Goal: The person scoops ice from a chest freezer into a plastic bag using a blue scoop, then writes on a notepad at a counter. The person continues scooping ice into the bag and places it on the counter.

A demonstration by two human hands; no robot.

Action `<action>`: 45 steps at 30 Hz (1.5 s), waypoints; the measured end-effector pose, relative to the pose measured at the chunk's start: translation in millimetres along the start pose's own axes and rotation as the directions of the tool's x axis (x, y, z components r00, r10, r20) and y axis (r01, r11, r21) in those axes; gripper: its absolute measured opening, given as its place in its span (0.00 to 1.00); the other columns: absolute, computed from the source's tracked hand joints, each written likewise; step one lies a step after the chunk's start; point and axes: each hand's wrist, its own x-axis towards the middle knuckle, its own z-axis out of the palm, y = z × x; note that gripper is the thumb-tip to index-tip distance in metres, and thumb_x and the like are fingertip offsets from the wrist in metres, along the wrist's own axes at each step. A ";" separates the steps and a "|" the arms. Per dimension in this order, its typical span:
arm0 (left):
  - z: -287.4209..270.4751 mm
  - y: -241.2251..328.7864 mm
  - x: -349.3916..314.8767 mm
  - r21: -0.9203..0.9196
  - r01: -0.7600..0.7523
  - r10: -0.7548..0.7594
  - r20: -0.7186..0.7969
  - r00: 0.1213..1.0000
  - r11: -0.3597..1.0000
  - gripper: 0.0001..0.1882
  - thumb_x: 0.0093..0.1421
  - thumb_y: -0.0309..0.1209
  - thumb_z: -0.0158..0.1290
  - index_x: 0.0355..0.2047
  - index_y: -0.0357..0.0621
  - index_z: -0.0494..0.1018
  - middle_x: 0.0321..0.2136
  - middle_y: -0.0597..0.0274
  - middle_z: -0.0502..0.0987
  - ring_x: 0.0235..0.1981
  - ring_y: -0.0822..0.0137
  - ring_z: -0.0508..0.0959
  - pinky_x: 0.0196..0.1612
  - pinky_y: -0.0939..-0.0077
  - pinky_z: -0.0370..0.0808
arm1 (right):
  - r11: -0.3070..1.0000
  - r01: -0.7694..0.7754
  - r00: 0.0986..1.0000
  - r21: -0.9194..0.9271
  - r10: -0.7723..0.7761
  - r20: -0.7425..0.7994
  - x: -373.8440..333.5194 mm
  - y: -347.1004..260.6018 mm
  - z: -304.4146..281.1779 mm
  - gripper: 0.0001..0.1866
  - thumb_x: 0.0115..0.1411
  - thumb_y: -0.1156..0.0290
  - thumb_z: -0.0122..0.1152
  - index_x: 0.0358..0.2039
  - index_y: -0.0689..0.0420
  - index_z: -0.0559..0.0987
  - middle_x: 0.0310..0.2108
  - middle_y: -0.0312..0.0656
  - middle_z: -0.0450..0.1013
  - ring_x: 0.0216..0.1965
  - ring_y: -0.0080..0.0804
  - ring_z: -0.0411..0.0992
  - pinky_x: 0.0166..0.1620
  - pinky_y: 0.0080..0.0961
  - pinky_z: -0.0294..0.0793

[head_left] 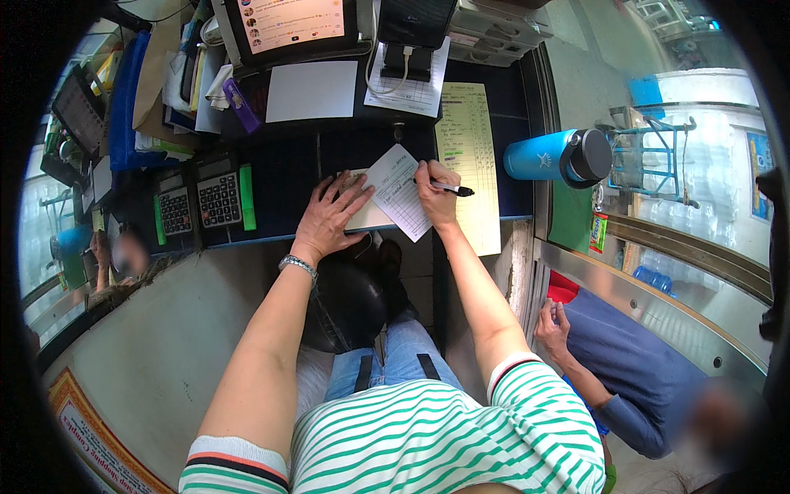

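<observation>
The slip [401, 191] is looking like matt paper, the pen [463, 192] dark plastic, the wristwatch [297, 263] shiny metal, the blue bottle [533, 156] smooth.

Red-lettered sign [97, 435], handwriting on white slip [397, 194], text on yellow sheet [476, 169]

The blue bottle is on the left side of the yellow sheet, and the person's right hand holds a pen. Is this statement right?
Not entirely: the head view shows the blue bottle on the right side of the yellow sheet, not the left. The person's right hand does hold a pen.
</observation>
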 end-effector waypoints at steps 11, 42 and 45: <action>1.7 -1.8 -0.4 -0.035 -0.014 0.014 -0.015 1.000 0.999 0.48 0.43 0.49 0.65 0.63 0.67 0.55 0.65 0.68 0.53 0.66 0.60 0.52 0.67 0.56 0.50 | 0.993 -0.097 0.991 0.071 0.103 -0.087 -2.1 -4.4 5.5 0.20 0.62 0.72 0.55 0.13 0.59 0.64 0.12 0.31 0.61 0.16 0.15 0.53 0.21 0.18 0.52; -1.8 1.3 0.9 0.064 -0.029 0.031 -0.019 0.999 0.998 0.46 0.41 0.51 0.64 0.62 0.73 0.57 0.64 0.70 0.55 0.65 0.61 0.55 0.66 0.53 0.51 | 0.998 0.035 0.998 -0.054 -0.032 0.058 20.6 10.2 -1.1 0.22 0.58 0.77 0.57 0.10 0.59 0.59 0.08 0.32 0.54 0.12 0.15 0.49 0.18 0.23 0.48; -1.4 1.0 0.8 0.060 -0.029 0.030 -0.020 0.999 0.998 0.46 0.41 0.50 0.64 0.62 0.73 0.57 0.65 0.70 0.55 0.65 0.61 0.56 0.65 0.53 0.52 | 0.997 0.047 0.997 -0.066 -0.043 0.069 20.1 11.8 -2.3 0.22 0.58 0.77 0.56 0.11 0.60 0.59 0.09 0.32 0.55 0.13 0.15 0.50 0.18 0.22 0.48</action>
